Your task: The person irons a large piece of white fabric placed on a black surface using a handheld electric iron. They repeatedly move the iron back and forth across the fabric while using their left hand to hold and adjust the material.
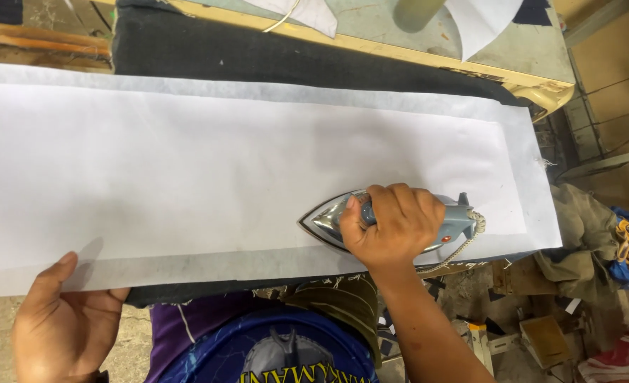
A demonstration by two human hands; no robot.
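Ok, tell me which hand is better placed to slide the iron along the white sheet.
Right. The right hand already wraps the handle of the iron, which sits flat on the white sheet. The left hand lies at the sheet's near edge, away from the iron.

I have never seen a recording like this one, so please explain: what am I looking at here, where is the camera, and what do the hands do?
There is one picture, taken by a camera worn on a person's head, looking down at their own two bare hands. No machine is involved. A long white sheet lies flat on a wider, thin greyish layer, over a dark padded surface. The right hand grips the handle of a metal clothes iron, which rests on the white sheet with its cord at the back. The left hand holds nothing; its thumb presses on the near edge of the greyish layer.
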